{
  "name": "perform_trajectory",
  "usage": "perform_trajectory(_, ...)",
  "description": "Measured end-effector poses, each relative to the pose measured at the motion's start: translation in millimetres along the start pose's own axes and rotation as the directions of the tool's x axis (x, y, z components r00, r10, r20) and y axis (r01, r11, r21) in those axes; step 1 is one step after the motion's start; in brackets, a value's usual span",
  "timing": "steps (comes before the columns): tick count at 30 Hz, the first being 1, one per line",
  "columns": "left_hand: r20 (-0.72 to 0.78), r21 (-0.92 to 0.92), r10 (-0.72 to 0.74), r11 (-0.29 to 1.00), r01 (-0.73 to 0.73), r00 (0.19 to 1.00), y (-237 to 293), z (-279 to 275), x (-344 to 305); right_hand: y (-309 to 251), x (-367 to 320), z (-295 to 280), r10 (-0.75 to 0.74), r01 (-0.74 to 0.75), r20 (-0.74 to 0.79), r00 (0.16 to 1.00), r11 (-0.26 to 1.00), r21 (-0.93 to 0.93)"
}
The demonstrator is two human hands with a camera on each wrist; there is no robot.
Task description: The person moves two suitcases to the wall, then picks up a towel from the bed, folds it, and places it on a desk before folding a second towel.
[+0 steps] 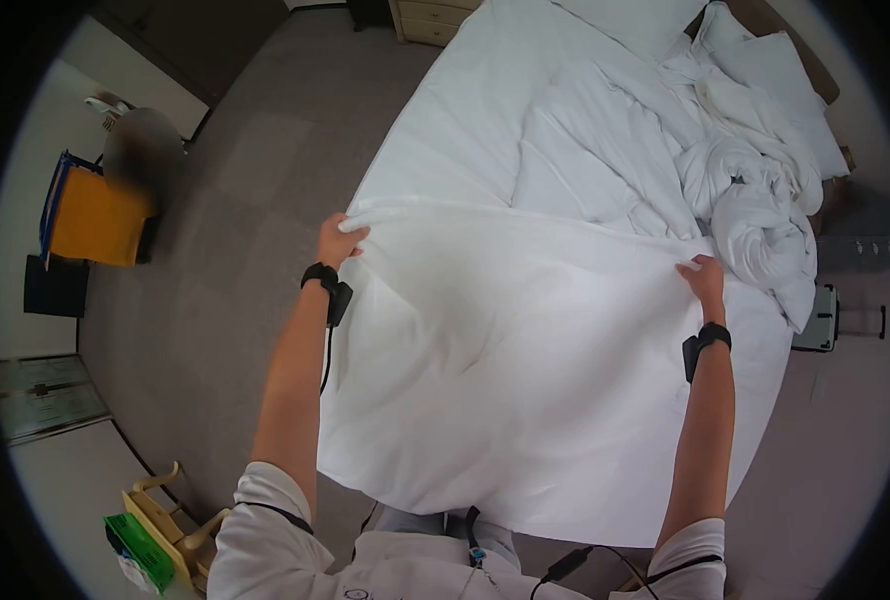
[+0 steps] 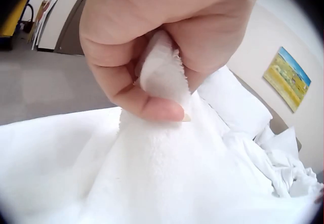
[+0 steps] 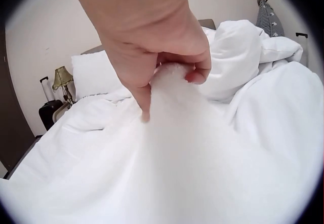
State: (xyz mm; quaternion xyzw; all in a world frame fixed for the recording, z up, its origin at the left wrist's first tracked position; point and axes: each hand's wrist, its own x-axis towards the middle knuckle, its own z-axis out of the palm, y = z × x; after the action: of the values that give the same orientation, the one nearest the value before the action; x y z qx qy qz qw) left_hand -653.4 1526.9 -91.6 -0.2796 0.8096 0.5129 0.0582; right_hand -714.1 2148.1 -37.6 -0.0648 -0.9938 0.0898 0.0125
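Observation:
A wide white fuzzy cloth [image 1: 505, 320], like a towel, stretches between both hands over the near end of the bed. My left hand [image 1: 339, 242] pinches its far left corner; in the left wrist view, thumb and fingers [image 2: 162, 107] curl round the bunched edge. At the far right corner, my right hand [image 1: 703, 278] holds the same edge, with the cloth gathered between thumb and fingers [image 3: 197, 75] in the right wrist view. The top edge runs nearly taut from hand to hand, and the middle sags with soft folds.
A rumpled white duvet [image 1: 605, 140] and pillows [image 1: 785, 90] lie farther up the bed. Grey carpet [image 1: 235, 220] runs along the left. A yellow-orange bag [image 1: 100, 225], a wooden chair [image 1: 170, 525] and a silver case [image 1: 820, 320] stand around the bed.

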Motion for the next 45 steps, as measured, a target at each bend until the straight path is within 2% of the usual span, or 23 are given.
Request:
perform_trajectory(2,-0.052,0.002,0.054,0.999,-0.054,0.997,-2.6,-1.5,13.7,-1.7,13.6,14.4,0.069,-0.072,0.048,0.996,0.995,0.066)
perform_trajectory(4,-0.095,0.034,0.102,0.995,-0.099,0.99,-3.1,2.0,27.8,0.1,25.4,28.1,0.08,-0.08,0.023,0.997,0.996,0.04)
perform_trajectory(7,-0.132,0.088,0.077,0.994,-0.066,0.988,-6.5,14.9,49.5,-4.8,38.2,46.1,0.101,-0.102,-0.034,0.994,0.994,-0.024)
perform_trajectory(10,-0.198,0.348,0.441,0.867,-0.358,0.876,-46.3,28.5,84.7,1.3,49.8,68.1,0.113,-0.118,-0.096,0.989,0.991,-0.059)
perform_trajectory(13,-0.288,0.539,0.544,0.772,-0.336,0.788,-65.4,38.9,101.7,-0.6,55.5,80.5,0.142,-0.152,-0.122,0.982,0.986,-0.073)
perform_trajectory(16,-0.229,0.573,0.305,0.81,-0.125,0.924,-24.8,39.8,90.1,-1.5,64.4,92.0,0.137,-0.15,-0.15,0.979,0.986,-0.075)
perform_trajectory(19,-0.192,0.726,0.31,0.683,-0.078,0.931,-30.2,49.3,99.4,10.8,65.0,112.6,0.153,-0.178,-0.164,0.974,0.974,-0.144)
perform_trajectory(22,-0.213,0.729,0.247,0.684,-0.014,0.945,-48.3,55.6,107.3,1.2,63.4,114.4,0.178,-0.189,-0.068,0.982,0.957,-0.221)
perform_trajectory(25,-0.215,0.697,0.247,0.717,-0.029,0.945,-49.1,53.8,107.5,5.0,65.7,117.1,0.12,-0.127,-0.042,0.992,0.957,-0.262)
perform_trajectory(28,-0.209,0.584,0.22,0.81,-0.059,0.953,-52.0,44.1,99.5,8.6,65.3,118.9,0.122,-0.125,-0.03,0.992,0.947,-0.297)
perform_trajectory(31,-0.097,0.666,0.146,0.744,-0.045,0.985,-64.4,31.9,102.3,0.4,63.1,115.6,0.168,-0.149,0.024,0.985,0.922,-0.359)
perform_trajectory(34,-0.127,0.504,0.146,0.862,-0.063,0.981,-67.4,31.0,108.3,-26.5,51.7,105.4,0.096,-0.093,-0.007,0.995,0.941,-0.324)
perform_trajectory(37,-0.162,0.243,0.155,0.964,-0.113,0.975,-76.5,35.3,128.5,-19.3,45.1,116.2,-0.09,0.077,-0.03,0.996,0.951,-0.3)
perform_trajectory(40,0.054,0.008,-0.149,0.989,0.148,0.987,-24.2,32.5,113.0,-9.8,49.2,118.3,0.02,0.042,0.142,0.99,0.907,-0.42)
perform_trajectory(43,0.214,-0.242,-0.28,0.913,0.328,0.936,-27.8,29.3,121.1,-18.9,51.0,102.1,0.034,0.026,0.113,0.993,0.871,-0.49)
perform_trajectory(45,0.125,0.089,-0.202,0.977,0.192,0.971,-27.4,21.1,118.2,-26.4,52.1,78.1,0.106,-0.029,0.121,0.987,0.856,-0.517)
